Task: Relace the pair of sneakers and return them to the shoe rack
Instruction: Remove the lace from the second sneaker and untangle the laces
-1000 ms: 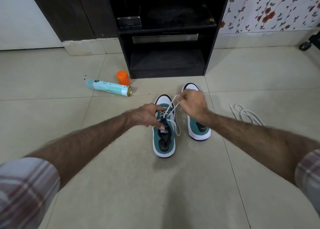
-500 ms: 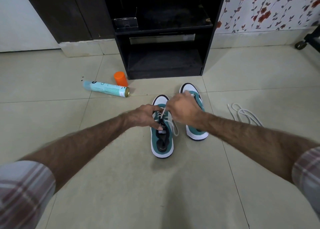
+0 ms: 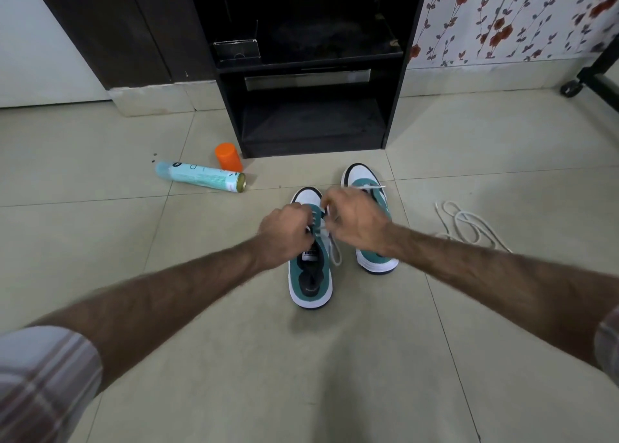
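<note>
L hand [image 3: 284, 233] & R hand [image 3: 355, 223] pinching lace [image 3: 333, 248] over near sneaker [image 3: 310, 281], rack [image 3: 315, 130] shelf bare

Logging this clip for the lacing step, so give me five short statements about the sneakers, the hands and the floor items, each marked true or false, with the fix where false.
1. Both hands work at the laces of the left sneaker. True: the left hand and the right hand meet over its front part.
2. The right sneaker is already on the shoe rack. False: it stands on the floor beside the other sneaker.
3. A loose white lace lies on the tiles to the right of the sneakers. True.
4. The spray can stands upright. False: it lies on its side.
5. The orange cap sits on the spray can. False: it stands on the floor beside it.
</note>
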